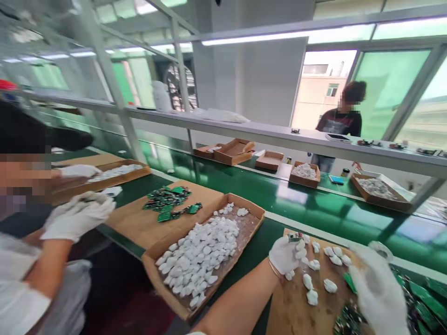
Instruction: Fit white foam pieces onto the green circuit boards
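A circuit board [295, 237] sits pinched in my gloved left hand [283, 256]. Just right of that hand, white lumps [330, 285] lie scattered on a cardboard sheet [296, 316]. Farther right, my right hand [380, 288] is blurred, and I cannot tell whether it grips anything; green boards [349, 318] lie beside it. Left of my left hand, a cardboard tray [248, 228] holds heaped white pieces [206, 246].
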`<action>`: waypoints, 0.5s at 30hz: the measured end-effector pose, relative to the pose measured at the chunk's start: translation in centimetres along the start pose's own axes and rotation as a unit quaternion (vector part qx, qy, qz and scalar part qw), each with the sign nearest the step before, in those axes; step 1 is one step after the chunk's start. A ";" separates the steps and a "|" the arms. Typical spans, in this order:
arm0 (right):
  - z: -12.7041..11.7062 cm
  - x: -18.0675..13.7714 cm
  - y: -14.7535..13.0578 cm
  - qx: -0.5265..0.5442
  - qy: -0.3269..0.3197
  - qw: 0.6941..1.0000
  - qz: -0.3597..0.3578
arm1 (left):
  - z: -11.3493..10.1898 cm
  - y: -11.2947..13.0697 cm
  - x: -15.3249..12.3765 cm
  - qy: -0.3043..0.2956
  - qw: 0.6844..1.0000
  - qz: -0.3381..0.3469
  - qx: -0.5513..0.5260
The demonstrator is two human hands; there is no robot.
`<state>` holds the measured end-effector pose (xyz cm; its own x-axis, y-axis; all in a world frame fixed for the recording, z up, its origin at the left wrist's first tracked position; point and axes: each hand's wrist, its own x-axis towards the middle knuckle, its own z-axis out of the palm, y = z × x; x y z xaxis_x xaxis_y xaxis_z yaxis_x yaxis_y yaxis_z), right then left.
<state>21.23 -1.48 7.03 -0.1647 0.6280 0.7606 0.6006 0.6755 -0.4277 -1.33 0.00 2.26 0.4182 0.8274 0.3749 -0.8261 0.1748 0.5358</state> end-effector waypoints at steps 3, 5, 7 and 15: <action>0.2 -3.1 1.4 -0.079 -0.133 0.988 0.003 | -0.1 -1.7 -0.5 -0.026 0.996 -0.035 -0.078; 0.8 -4.1 2.0 -0.120 -0.256 0.959 0.029 | -0.3 -2.2 -0.9 -0.038 0.993 -0.044 -0.103; 1.2 -4.5 2.1 -0.131 -0.361 0.923 0.041 | -0.2 -2.4 -1.1 -0.060 0.992 -0.043 -0.101; 1.9 -5.5 -0.1 -0.130 -0.449 0.883 0.038 | 0.3 -2.5 -1.1 -0.062 0.994 -0.054 -0.072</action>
<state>20.58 -4.21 1.94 -0.6000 0.8000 -0.0102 0.7769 0.5795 -0.2461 0.39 -1.49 0.71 0.5434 0.7294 0.4155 -0.8154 0.3410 0.4678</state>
